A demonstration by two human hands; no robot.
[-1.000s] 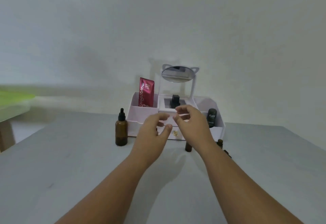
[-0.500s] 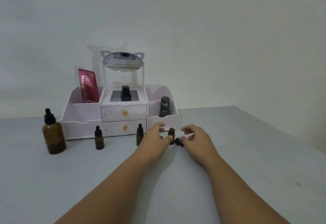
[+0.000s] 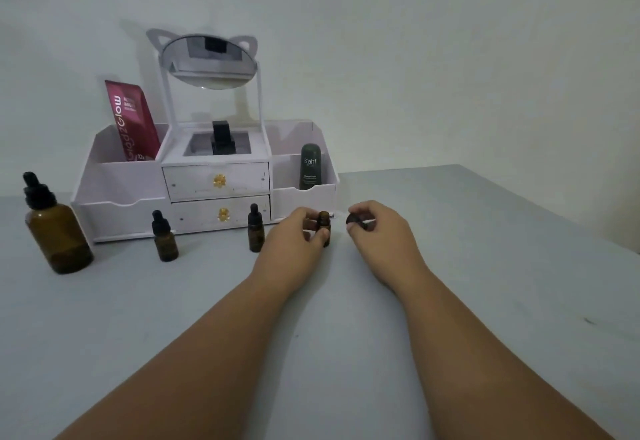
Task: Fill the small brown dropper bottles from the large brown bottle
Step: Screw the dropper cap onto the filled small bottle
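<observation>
The left hand has its grip clamped on an uncapped small dropper bottle, which stands upright on the desk just in front of the white organizer. The right hand has its grip closed on the black dropper cap, held apart from the bottle.

Hazards, as judged from this position:
- The open bottle is narrow and likely to tip if the left grip loosens.
- The cap's pipette, hidden here, could drip or touch the desk when set down.
- The large brown bottle stands well apart at far left and is capped; reaching across could knock the two capped small bottles between.

Count: three small bottles, one large bottle.
</observation>
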